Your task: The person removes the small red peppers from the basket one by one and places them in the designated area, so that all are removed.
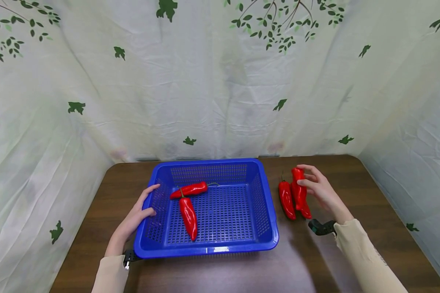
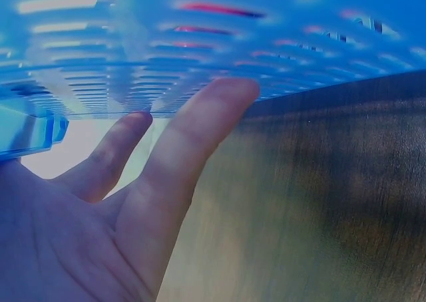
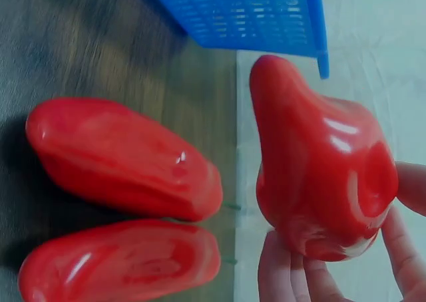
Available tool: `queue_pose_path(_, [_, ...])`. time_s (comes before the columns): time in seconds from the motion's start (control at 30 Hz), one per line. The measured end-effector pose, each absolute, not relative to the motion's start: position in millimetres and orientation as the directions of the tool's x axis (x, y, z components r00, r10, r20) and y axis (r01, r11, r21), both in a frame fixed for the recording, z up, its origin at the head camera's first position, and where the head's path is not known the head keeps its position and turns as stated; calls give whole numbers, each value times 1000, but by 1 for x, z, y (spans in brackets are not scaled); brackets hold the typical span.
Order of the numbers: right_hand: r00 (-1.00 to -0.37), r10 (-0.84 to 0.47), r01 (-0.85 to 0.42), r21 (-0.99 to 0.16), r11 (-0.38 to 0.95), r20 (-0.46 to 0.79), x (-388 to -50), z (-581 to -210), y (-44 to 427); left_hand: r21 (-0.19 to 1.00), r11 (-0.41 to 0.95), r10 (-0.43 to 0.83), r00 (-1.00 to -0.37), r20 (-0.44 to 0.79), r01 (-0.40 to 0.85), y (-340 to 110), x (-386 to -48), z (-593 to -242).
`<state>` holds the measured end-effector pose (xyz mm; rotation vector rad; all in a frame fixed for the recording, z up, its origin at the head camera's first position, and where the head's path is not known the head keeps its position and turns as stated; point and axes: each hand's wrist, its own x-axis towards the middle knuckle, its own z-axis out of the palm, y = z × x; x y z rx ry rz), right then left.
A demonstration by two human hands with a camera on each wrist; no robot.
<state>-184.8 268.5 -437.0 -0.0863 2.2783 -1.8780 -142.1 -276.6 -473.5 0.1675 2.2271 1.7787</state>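
Observation:
My left hand (image 1: 132, 219) rests at the left rim of the blue basket (image 1: 205, 250), its digits spread and fairly straight. In the left wrist view, this hand (image 2: 100, 229) has its digits extended against the slotted basket wall (image 2: 133, 42). Two red peppers (image 1: 188, 217) (image 1: 194, 189) lie inside the basket. To the basket's right, my right hand (image 1: 324, 195) holds a red pepper (image 1: 298, 183) above the table. The right wrist view has that pepper (image 3: 326, 175) between the thumb and fingers, with two other peppers (image 3: 120, 159) (image 3: 123, 262) lying side by side on the wood.
The brown wooden table (image 1: 344, 183) ends at a pale cloth backdrop (image 1: 212, 101) printed with green leaves, which also hangs along both sides. A dark band with a small device (image 1: 320, 228) is on the right wrist.

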Motion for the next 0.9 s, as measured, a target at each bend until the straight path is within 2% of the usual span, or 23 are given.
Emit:
queue_pose_path(0.57, [-988, -123, 60, -967, 247, -93, -184, -447, 286, 968, 237, 265, -954, -142, -78, -277, -142, -474])
queue_pose_path(0.9, [-986, -93, 105, -955, 276, -135, -184, -458, 295, 967, 243, 264, -954, -144, -79, -277, -142, -474])
